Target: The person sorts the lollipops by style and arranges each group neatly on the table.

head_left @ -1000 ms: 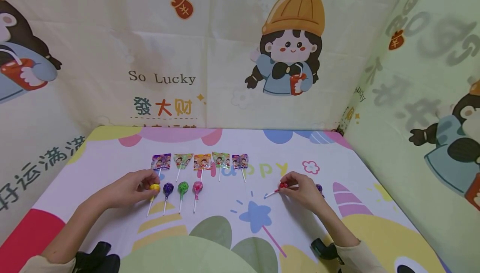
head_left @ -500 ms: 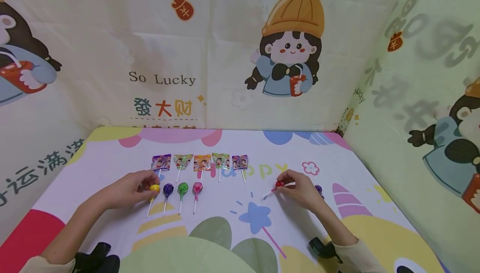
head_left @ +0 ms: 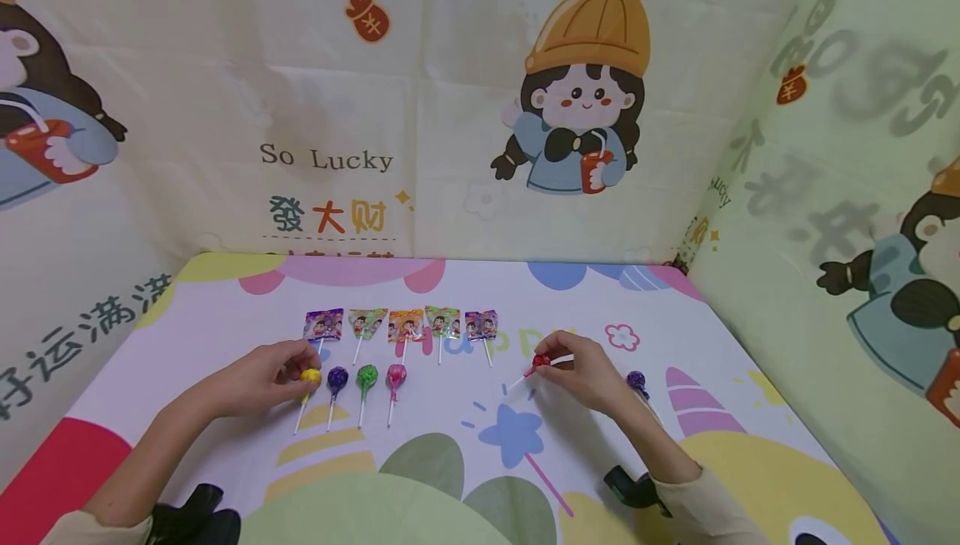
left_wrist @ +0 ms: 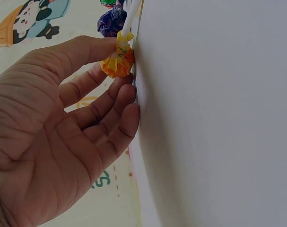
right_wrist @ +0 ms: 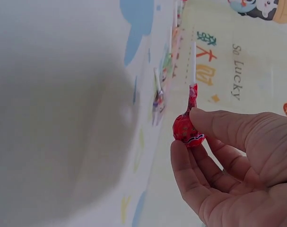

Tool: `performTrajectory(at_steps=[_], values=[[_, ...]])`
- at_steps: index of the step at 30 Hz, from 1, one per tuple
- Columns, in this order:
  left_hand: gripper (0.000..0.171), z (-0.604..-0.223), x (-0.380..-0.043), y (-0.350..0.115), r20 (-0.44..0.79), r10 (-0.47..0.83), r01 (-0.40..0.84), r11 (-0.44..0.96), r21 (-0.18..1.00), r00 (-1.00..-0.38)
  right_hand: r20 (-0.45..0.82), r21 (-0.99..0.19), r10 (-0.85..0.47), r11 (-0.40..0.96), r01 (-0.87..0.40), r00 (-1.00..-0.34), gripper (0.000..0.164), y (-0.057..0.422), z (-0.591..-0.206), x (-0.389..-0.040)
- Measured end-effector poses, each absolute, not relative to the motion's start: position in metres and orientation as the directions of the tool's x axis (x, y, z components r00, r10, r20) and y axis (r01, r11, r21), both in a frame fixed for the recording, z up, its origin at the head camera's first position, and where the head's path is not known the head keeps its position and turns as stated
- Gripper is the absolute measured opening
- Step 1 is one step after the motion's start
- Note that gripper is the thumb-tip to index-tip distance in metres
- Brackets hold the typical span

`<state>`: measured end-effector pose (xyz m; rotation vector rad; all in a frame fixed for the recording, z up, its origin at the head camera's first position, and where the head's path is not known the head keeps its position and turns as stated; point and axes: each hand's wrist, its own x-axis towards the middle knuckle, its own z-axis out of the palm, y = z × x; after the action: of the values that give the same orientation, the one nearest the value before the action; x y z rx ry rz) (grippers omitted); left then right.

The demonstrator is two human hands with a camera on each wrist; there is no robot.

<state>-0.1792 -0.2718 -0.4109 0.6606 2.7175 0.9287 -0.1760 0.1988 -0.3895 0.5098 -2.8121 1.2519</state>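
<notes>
My left hand pinches the yellow lollipop by its wrapped head at the left end of the front row. Beside it lie a dark purple lollipop, a green lollipop and a pink lollipop, sticks toward me. To the right, my right hand holds a red lollipop between thumb and fingers, lifted off the table. Its white stick points left and toward me in the head view. Another purple lollipop lies on the table just right of the right wrist.
A back row of flat-wrapped lollipops includes a purple packet, an orange packet and a green packet. The table has a printed cover. A printed curtain stands behind it and at both sides.
My right hand has moved left with the red lollipop, uncovering more of the purple lollipop at the right. The left hand has stayed in place on the yellow lollipop.
</notes>
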Motion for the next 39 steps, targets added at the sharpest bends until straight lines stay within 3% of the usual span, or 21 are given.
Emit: performTrajectory(at_steps=[13, 39], values=[[0.025, -0.411, -0.178, -0.271, -0.041, 0.461, 0.341, 0.710, 0.616, -0.886, 0.204, -0.707, -0.394, 0.574, -0.413, -0.896, 0.016, 0.175, -0.387, -0.180], [0.027, -0.414, -0.180, -0.274, -0.030, 0.469, 0.353, 0.705, 0.615, -0.883, 0.176, -0.705, -0.623, 0.460, -0.540, -0.762, 0.022, 0.124, -0.379, -0.191]])
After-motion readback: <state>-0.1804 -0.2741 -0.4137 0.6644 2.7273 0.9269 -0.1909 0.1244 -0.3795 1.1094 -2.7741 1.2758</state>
